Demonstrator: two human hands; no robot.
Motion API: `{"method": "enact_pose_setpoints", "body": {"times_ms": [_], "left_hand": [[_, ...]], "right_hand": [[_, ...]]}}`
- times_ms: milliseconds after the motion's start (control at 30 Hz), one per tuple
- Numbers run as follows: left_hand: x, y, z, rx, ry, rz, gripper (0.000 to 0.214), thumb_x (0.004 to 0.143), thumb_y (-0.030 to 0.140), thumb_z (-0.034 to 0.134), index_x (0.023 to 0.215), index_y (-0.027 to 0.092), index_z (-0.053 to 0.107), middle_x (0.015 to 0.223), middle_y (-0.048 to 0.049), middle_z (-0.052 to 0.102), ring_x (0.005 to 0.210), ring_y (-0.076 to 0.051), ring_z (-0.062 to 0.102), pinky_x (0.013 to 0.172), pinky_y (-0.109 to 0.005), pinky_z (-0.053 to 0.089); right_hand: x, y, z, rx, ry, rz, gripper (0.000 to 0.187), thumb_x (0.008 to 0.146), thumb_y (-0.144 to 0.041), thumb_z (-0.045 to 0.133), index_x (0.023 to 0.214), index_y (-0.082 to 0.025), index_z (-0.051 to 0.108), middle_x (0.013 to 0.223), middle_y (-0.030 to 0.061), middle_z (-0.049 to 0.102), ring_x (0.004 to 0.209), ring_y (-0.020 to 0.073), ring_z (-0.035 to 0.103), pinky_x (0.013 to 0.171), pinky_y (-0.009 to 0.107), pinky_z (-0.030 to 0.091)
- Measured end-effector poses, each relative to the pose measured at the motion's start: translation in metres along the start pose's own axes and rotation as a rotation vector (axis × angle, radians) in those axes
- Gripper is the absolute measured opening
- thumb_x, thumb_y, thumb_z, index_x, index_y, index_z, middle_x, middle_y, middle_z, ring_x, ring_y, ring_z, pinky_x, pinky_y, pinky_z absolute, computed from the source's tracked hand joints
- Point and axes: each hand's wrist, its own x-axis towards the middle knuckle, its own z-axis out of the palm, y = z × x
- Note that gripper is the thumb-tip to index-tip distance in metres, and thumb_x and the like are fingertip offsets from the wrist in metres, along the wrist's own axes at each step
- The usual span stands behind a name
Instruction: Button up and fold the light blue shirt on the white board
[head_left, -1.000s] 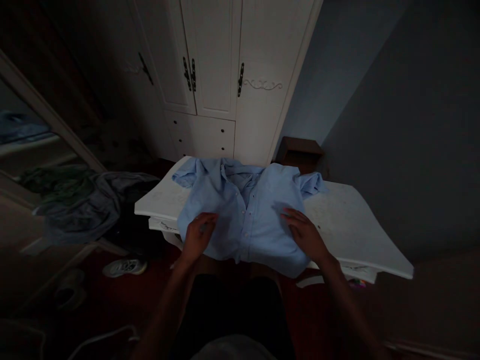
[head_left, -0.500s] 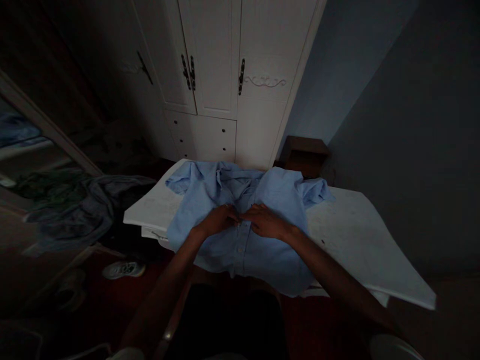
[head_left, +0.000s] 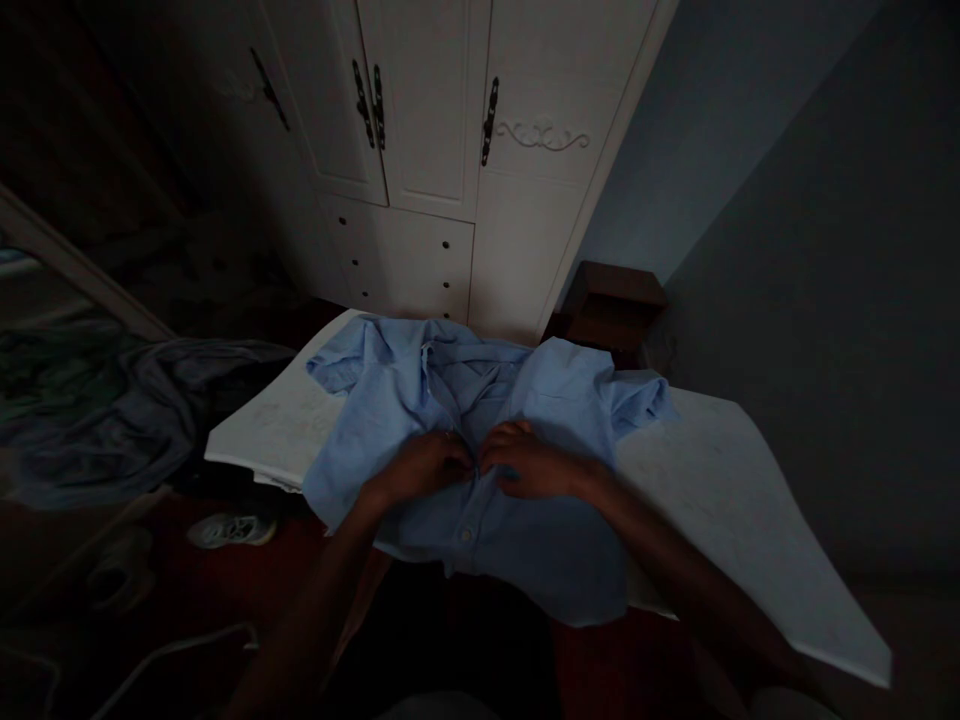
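A light blue short-sleeved shirt point(head_left: 570, 400) lies front up across a white board point(head_left: 712, 500), its collar toward the wardrobe. The upper front is open in a V, while the lower front edges lie together along the button strip. My left hand point(head_left: 435, 462) pinches the left front edge at the middle of the shirt. Facing it, my right hand point(head_left: 529, 458) has its fingers closed on the other edge, with the fingertips almost touching. A button point(head_left: 466, 534) shows below the hands. The cloth right between the fingertips is too dark to make out.
Behind the board stands a white wardrobe point(head_left: 420, 120) with drawers. A small brown cabinet point(head_left: 615, 300) is at the back right. Heaped clothes point(head_left: 127, 410) lie at the left, with a shoe point(head_left: 232, 530) and a pale cable point(head_left: 180, 645) on the floor.
Both hands stay at the button strip and appear slightly lower in view. The camera has moved closer and tilted, so the board and shirt look larger.
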Motion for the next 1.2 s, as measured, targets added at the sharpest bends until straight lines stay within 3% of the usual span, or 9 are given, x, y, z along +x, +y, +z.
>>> {"method": "enact_pose_setpoints", "body": {"times_ms": [200,367,700,867,933,1033,1200], "left_hand": [[0.004,-0.016,0.013,-0.13,0.153,0.028,0.012,0.083,0.017,0.066,0.084,0.026,0.075,0.088,0.0008,0.075,0.086,-0.015,0.067,0.08,-0.025,0.047],[0.006,-0.024,0.016,-0.192,0.199,0.044,0.01,0.081,0.016,0.071,0.081,0.025,0.075,0.085,0.0007,0.074,0.084,-0.014,0.067,0.078,-0.025,0.049],[0.005,-0.022,0.015,-0.35,0.219,0.097,0.01,0.086,0.024,0.067,0.085,0.025,0.077,0.086,-0.0022,0.073,0.083,-0.014,0.067,0.077,-0.025,0.051],[0.004,-0.024,0.02,-0.427,0.247,0.114,0.012,0.087,0.026,0.066,0.085,0.023,0.078,0.084,-0.0039,0.073,0.079,-0.014,0.067,0.073,-0.024,0.052],[0.004,-0.026,0.022,-0.445,0.255,0.117,0.012,0.087,0.026,0.066,0.085,0.023,0.078,0.083,-0.0043,0.074,0.077,-0.014,0.068,0.071,-0.024,0.052],[0.004,-0.024,0.022,-0.448,0.255,0.092,0.012,0.086,0.025,0.066,0.085,0.023,0.078,0.083,-0.0043,0.075,0.078,-0.015,0.069,0.073,-0.025,0.053],[0.0,-0.01,0.02,-0.434,0.259,-0.034,0.013,0.085,0.023,0.065,0.085,0.024,0.078,0.087,-0.0028,0.077,0.081,-0.017,0.07,0.078,-0.03,0.054]], "right_hand": [[0.004,0.013,0.032,-0.016,0.245,0.047,0.007,0.085,-0.015,0.066,0.086,-0.022,0.064,0.092,0.0007,0.067,0.097,0.0183,0.056,0.088,0.036,0.033],[0.006,0.022,0.045,-0.221,0.377,-0.093,0.009,0.094,-0.024,0.058,0.087,-0.021,0.063,0.094,0.0019,0.07,0.101,0.0197,0.057,0.09,0.039,0.032],[0.005,0.017,0.04,-0.378,0.399,-0.168,0.027,0.098,-0.015,0.046,0.077,-0.02,0.062,0.077,0.0014,0.066,0.086,0.0168,0.056,0.084,0.037,0.034],[0.004,0.014,0.036,-0.433,0.466,-0.231,0.011,0.095,-0.017,0.056,0.091,-0.02,0.067,0.077,-0.0002,0.067,0.084,0.0163,0.055,0.082,0.035,0.035],[0.004,0.015,0.036,-0.455,0.496,-0.245,0.01,0.094,-0.017,0.059,0.089,-0.021,0.067,0.074,-0.0013,0.066,0.08,0.0154,0.054,0.081,0.035,0.035],[0.003,0.016,0.036,-0.446,0.492,-0.228,0.017,0.094,-0.018,0.059,0.079,-0.022,0.067,0.071,-0.0016,0.065,0.079,0.0149,0.054,0.079,0.035,0.034],[0.003,0.018,0.033,-0.372,0.409,-0.186,0.023,0.095,-0.019,0.054,0.078,-0.024,0.069,0.078,0.0008,0.068,0.084,0.017,0.055,0.082,0.037,0.034]]}}
